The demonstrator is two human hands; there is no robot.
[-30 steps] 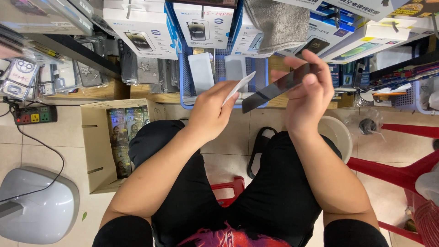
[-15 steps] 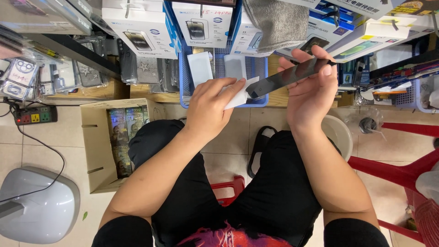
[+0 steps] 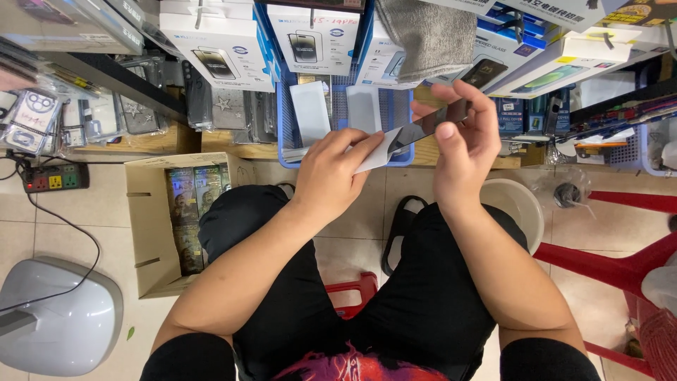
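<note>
Right hand (image 3: 462, 152) pinched a dark glass screen protector (image 3: 427, 125) by its edges, held tilted above the lap. Left hand (image 3: 335, 173) gripped a white backing sheet (image 3: 374, 156) touching the protector's lower end. Blue basket (image 3: 282, 134) stood beyond, cardboard box (image 3: 144, 233) on the floor, left.

A thin dark glass sheet (image 3: 430, 125) is pinched edge-on in the right hand (image 3: 462, 152), tilted up toward its fingertips. A white wipe or paper sleeve (image 3: 374, 154), hard to tell which, lies under the left hand (image 3: 331, 173), touching the sheet's lower end.
</note>
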